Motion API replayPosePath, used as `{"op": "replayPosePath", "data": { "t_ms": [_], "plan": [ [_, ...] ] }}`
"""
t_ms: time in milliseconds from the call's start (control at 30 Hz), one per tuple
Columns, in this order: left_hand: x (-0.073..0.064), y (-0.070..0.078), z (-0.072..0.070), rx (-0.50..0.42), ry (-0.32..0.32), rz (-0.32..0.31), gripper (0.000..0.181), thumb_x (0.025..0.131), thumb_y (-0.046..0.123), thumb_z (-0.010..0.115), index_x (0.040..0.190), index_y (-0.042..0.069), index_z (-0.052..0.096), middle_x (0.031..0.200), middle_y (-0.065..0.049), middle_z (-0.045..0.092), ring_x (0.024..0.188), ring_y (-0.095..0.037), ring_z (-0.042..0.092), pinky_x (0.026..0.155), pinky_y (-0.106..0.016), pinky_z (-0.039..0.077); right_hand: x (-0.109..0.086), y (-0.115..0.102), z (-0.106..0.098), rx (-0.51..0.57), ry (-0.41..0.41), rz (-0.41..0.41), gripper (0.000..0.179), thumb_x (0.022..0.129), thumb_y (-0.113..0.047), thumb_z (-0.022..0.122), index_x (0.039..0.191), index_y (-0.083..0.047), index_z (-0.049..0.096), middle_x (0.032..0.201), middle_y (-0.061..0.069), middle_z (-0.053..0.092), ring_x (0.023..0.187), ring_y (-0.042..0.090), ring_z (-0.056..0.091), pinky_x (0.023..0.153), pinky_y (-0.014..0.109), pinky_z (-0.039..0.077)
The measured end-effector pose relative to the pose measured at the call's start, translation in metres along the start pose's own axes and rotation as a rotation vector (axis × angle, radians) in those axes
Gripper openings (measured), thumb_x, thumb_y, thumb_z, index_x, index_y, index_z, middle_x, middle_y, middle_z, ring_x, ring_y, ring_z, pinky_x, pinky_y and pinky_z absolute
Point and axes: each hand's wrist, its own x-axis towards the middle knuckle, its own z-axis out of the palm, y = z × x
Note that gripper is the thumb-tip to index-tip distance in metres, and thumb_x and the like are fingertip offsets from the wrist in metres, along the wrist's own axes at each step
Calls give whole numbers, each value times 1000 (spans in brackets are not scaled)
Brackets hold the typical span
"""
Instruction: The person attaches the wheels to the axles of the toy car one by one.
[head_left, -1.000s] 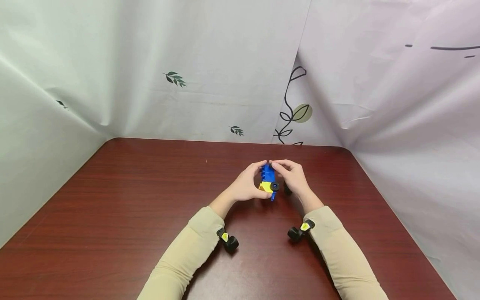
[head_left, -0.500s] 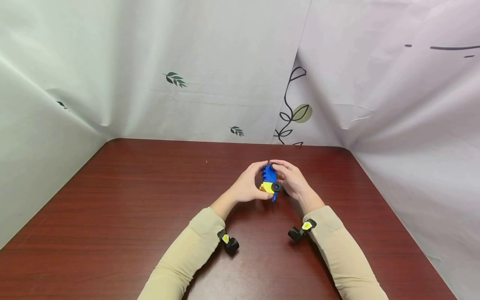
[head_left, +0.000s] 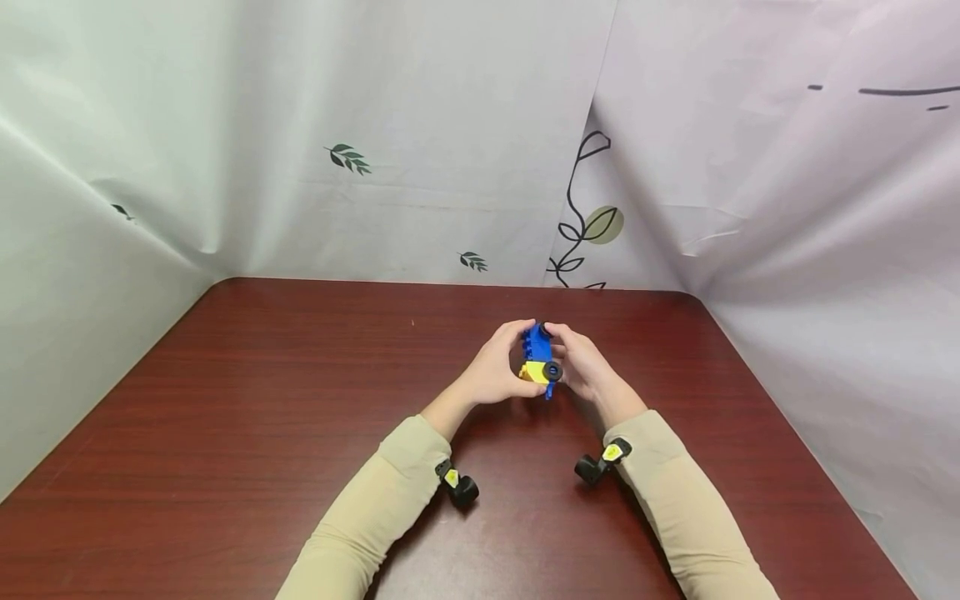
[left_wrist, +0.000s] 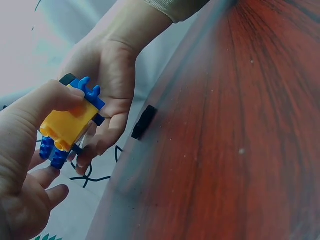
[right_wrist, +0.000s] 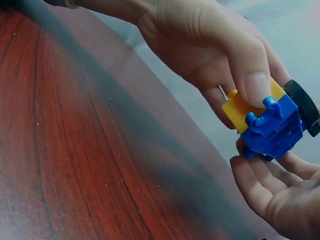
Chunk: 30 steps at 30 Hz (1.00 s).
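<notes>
A small toy car (head_left: 538,354) of blue and yellow building bricks is held above the table, with black wheels on its right side. My left hand (head_left: 491,371) grips it from the left, thumb on the yellow brick (left_wrist: 70,120) at the near end. My right hand (head_left: 588,367) holds the far end, its fingers at the far black wheel (head_left: 545,329). The near wheel (head_left: 552,372) sits beside the yellow brick. Blue hooks (right_wrist: 262,112) stick out of the near end in the right wrist view. Part of the far end is hidden by fingers.
Below the hands lies the dark red wooden table (head_left: 300,400). On it, a black wheel-like piece (left_wrist: 144,121) shows in the left wrist view. Pale printed curtains (head_left: 420,125) hang behind and beside the table. A black camera is strapped to each wrist.
My right fingers have shifted round the far wheel, and that hand has closed in on the car's side. The black piece under my right hand has gone from the head view.
</notes>
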Motion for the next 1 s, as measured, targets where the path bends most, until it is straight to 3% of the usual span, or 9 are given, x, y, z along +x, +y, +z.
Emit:
{"op": "replayPosePath", "data": {
  "t_ms": [233,500,1000],
  "plan": [
    [0,-1,1,-6,0,7,94,68,22,84,144,6,33,145,-13,36,134,-25,39,111,-37,34,-2,-3,3,50,-5,13,58,97,-44,44,138,-3,37,115,11,52,94,19,59,78,31,56],
    [0,0,0,-15,-5,2,96,67,21,85,145,6,32,145,-13,36,134,-25,39,113,-37,33,-2,-3,5,84,0,-11,51,98,-38,45,134,-3,37,105,10,56,87,18,62,75,31,57],
    [0,0,-1,1,-6,-2,98,65,25,86,146,9,32,142,-11,40,131,-26,45,108,-44,39,-1,-1,5,27,59,-45,49,97,-35,48,133,-3,42,102,10,57,83,18,62,73,31,56]
  ]
}}
